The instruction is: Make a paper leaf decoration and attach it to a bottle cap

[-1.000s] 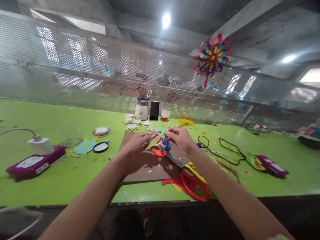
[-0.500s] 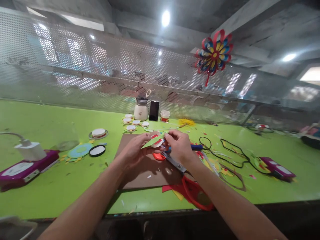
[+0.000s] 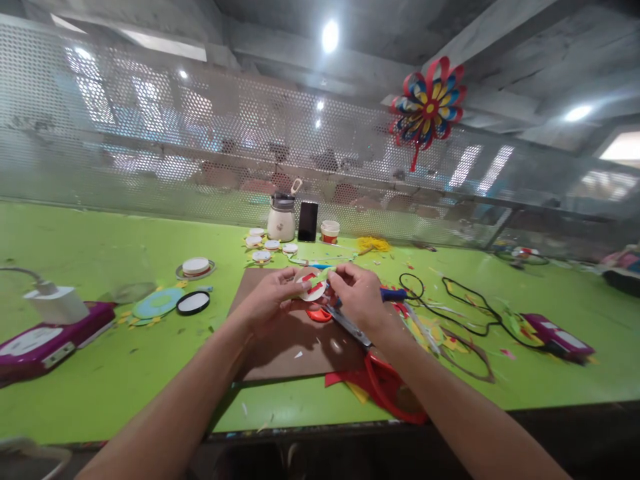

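Note:
My left hand [image 3: 270, 292] pinches a white paper disc [image 3: 314, 292] that carries red strips on its face. At the disc's upper right edge, my right hand [image 3: 359, 293] has its thumb and fingers closed on a light green paper strip [image 3: 325, 274]. Both hands are above a brown board [image 3: 280, 350]. Large red-handled scissors [image 3: 395, 387] lie partly under my right forearm, blades pointing toward the hands. An orange handle [image 3: 319, 315] shows on the board just below the disc.
Several white round pieces [image 3: 261, 256] sit before a cream jug [image 3: 281, 223], a phone [image 3: 307, 222] and a small tub [image 3: 330, 231]. Left are a black ring [image 3: 193, 303] and a purple power strip [image 3: 55, 350]. Right are paper scraps [image 3: 453, 341] and a black cable [image 3: 467, 328].
The green strip that lay across the disc has been drawn toward my right hand, so more of the disc's red strips shows. Both hands have barely moved.

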The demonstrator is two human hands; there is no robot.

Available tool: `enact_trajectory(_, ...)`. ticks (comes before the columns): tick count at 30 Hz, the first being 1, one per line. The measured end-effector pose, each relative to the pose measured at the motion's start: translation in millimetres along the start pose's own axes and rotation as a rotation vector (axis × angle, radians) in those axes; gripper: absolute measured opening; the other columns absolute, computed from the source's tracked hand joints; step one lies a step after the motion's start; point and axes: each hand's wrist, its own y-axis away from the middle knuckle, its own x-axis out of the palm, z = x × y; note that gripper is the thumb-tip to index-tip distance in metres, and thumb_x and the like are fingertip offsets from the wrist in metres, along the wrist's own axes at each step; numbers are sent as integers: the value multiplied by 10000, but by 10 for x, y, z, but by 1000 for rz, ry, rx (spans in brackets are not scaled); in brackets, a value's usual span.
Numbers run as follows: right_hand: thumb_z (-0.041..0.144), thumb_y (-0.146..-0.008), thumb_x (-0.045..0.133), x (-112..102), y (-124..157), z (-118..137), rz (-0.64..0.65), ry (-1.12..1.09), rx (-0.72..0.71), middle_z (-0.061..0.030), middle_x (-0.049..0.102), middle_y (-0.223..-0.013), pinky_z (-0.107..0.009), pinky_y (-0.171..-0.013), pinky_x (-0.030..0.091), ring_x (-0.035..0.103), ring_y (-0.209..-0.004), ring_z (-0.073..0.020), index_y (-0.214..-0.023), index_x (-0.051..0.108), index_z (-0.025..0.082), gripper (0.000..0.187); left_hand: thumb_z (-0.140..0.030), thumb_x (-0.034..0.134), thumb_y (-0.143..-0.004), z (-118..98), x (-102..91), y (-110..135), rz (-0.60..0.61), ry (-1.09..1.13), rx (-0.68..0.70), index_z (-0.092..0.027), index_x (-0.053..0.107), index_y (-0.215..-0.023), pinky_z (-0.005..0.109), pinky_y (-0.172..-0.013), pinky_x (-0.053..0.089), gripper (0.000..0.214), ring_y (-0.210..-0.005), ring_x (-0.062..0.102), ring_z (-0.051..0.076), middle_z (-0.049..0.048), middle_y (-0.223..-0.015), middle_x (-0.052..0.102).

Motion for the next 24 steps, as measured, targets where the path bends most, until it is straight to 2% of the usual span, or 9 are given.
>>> enact_trajectory(6, 330, -838, 557, 13, 2, -45, 8, 6, 8, -11, 649, -614, -267, -538, 471, 597, -537, -146, -741, 632, 190, 186, -126, 702, -754, 23, -10, -27, -12, -16, -4, -92, 647, -928, 321, -723, 590, 185, -807, 711, 226, 124, -866, 736)
enact_trajectory(12, 370, -820, 586, -21, -4, 66, 90, -188, 101, 14, 614, -571, -233, -462, 456, 556, -463, -119, -739, 620, 172, 217, -137, 686, -773, 25, 2, -13, 27, 27, 1, -79, 655, -958, 324, -759, 581, 197, -801, 696, 202, 132, -924, 724)
enact_trajectory(16, 393, -802, 606, -60, -7, 143, 126, -165, 150, 51, 541, -499, -205, -390, 379, 483, -398, -94, -713, 600, 174, 237, -138, 664, -793, 35, -5, -27, 64, 49, -31, -73, 672, -970, 283, -727, 579, 189, -788, 677, 175, 136, -958, 716)
enact_trajectory(20, 337, -773, 618, -89, -18, 178, 135, -101, 149, 57, 519, -469, -200, -389, 354, 444, -380, -76, -637, 570, 171, 220, -135, 655, -797, 37, -3, -32, 86, 53, -55, -76, 677, -983, 253, -674, 579, 197, -763, 676, 170, 131, -936, 714)
enact_trajectory(24, 302, -737, 626, -103, -20, 210, 164, -210, 235, 68, 520, -433, -191, -353, 333, 426, -339, -70, -706, 608, 161, 146, -137, 647, -801, 44, -5, -27, 114, 69, -97, -65, 679, -958, 245, -635, 574, 175, -743, 685, 183, 141, -874, 721)
